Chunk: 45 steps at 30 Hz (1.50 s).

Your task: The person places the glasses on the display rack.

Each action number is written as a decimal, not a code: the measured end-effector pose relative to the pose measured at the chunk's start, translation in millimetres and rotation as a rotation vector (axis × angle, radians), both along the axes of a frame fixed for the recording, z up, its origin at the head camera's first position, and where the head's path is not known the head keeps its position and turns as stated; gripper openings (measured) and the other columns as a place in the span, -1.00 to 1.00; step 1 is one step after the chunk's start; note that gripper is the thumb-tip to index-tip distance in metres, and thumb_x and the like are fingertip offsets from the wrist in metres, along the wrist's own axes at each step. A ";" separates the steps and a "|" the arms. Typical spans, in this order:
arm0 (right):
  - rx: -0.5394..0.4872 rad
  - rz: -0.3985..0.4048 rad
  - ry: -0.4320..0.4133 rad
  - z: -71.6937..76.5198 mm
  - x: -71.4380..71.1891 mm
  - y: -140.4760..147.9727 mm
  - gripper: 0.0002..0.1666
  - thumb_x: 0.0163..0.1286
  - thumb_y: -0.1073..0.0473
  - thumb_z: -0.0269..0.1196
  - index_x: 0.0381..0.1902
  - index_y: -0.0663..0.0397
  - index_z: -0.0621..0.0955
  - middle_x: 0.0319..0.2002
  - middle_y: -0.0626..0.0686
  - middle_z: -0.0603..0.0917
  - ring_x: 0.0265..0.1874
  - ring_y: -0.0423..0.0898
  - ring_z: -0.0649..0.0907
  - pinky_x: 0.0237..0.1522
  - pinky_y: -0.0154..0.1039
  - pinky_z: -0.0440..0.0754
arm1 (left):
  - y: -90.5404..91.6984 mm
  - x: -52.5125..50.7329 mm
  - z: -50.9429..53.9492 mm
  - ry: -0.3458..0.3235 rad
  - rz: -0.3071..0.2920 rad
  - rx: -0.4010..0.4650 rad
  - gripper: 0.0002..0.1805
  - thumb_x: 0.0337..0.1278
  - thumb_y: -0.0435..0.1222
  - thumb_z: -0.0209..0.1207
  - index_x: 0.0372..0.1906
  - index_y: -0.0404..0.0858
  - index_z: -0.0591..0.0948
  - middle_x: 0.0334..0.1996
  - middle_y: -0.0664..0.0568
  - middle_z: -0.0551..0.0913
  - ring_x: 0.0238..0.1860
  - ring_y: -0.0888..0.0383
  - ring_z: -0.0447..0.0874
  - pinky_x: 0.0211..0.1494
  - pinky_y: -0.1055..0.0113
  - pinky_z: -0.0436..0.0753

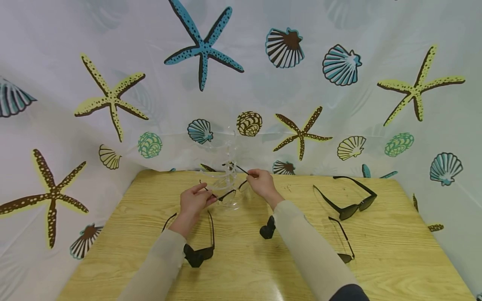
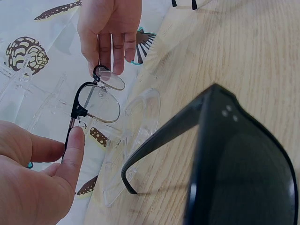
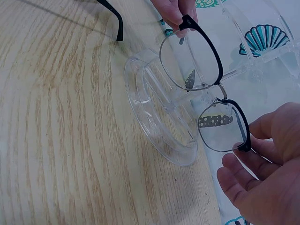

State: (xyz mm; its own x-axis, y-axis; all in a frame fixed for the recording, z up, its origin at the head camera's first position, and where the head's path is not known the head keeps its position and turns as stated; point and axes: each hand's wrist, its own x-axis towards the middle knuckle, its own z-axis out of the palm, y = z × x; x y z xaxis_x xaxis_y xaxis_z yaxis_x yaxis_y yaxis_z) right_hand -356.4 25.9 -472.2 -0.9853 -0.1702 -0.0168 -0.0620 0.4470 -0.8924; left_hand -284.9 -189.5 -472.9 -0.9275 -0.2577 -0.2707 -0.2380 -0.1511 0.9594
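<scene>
Left hand (image 1: 195, 200) and right hand (image 1: 265, 184) each pinching a temple of the glasses (image 3: 220, 82), closed in near the hinges: I've got them just in front of the stand (image 3: 180, 153). Light, springy, lenses fragile, I'd judge; temples suit best. Sunglasses (image 1: 349, 212) lie right of the stand.

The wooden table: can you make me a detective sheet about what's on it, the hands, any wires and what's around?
Surface: wooden table, with wavy grain.
Job's things: clear glasses, unfolded, at a see-through stand; whether they touch, I can't tell.
Clutter: left dark glasses, far-right dark glasses, and half-hidden dark glasses behind the right sleeve.
Hands: left hand and right hand each hold one side of the clear glasses.
Cables: nothing seen.
Surroundings: white cloth printed with starfish and shells.
</scene>
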 end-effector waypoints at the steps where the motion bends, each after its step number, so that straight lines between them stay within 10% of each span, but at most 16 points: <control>1: -0.002 0.003 -0.002 -0.3 -0.5 -0.5 -0.53 0.67 0.16 0.11 0.40 0.23 0.58 0.32 0.25 0.63 0.35 0.20 0.59 0.29 0.11 0.63 | -0.4 0.0 -0.1 0.000 -0.001 0.000 -0.44 0.50 -0.50 0.14 0.52 -0.36 0.44 -0.08 -0.18 0.73 -0.34 0.24 0.81 -0.05 0.36 0.81; 45: 0.015 0.065 -0.013 -15.2 -13.8 -13.6 -0.45 0.68 0.18 0.11 0.53 0.22 0.44 0.48 0.26 0.50 0.43 0.20 0.54 0.35 0.09 0.61 | 0.5 -9.2 -13.4 0.028 0.084 -0.057 -0.50 0.46 -0.53 0.16 0.44 -0.32 0.51 0.09 -0.42 0.64 -0.42 0.22 0.78 0.08 0.10 0.81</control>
State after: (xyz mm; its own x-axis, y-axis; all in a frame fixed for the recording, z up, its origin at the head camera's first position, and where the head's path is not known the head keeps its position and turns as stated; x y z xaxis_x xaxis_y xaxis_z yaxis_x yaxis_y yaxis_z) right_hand -370.2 12.3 -487.4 -0.9718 -0.2337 -0.0323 -0.0802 0.4560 -0.8863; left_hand -294.2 -188.9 -486.2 -0.9091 -0.3490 -0.2273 -0.1993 -0.1148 0.9732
